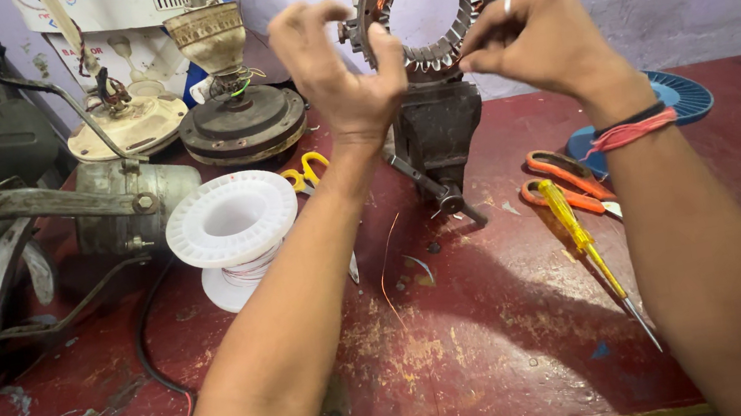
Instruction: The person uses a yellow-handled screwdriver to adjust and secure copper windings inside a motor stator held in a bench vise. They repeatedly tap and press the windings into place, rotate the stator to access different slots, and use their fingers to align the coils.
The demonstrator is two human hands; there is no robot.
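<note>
Both hands, left hand (343, 73) and right hand (534, 34), at vise-clamped stator ring (429, 0).

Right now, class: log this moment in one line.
left hand: at stator ring | right hand: pinching at ring | ring: upright in vise

Left hand (343, 73), right hand (534, 34) raised, pinching.
</note>
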